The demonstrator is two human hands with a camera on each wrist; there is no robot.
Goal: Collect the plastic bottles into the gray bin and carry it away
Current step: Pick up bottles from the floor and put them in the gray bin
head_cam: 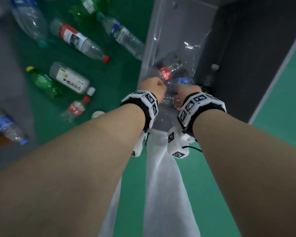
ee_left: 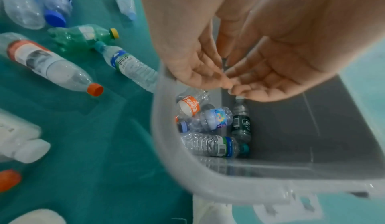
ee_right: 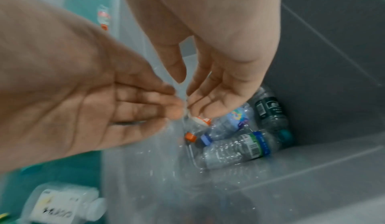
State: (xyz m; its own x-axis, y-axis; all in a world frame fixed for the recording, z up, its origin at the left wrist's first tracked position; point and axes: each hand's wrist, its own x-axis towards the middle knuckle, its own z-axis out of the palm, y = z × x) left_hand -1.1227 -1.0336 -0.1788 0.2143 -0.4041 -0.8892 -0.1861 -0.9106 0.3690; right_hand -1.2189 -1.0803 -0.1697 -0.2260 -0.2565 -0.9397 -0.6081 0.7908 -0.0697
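The gray bin (head_cam: 154,40) stands on the green floor in front of me. Both hands hover over its near end, fingertips almost touching. My left hand (ee_left: 212,79) and right hand (ee_left: 245,89) have relaxed fingers and hold nothing that I can make out. A blurred clear shape (ee_right: 181,128) shows just under the fingertips in the right wrist view. Several bottles lie at the bin's bottom, among them a red-labelled one (ee_left: 188,106), a dark-labelled one (ee_left: 240,120) and a clear ribbed one (ee_left: 210,145).
Several more bottles lie on the floor left of the bin: a red-capped one (head_cam: 79,42), a green one (head_cam: 43,82), a white-labelled one (head_cam: 70,79) and one against the bin's wall (head_cam: 125,36). My white trouser legs (head_cam: 161,185) are below the bin.
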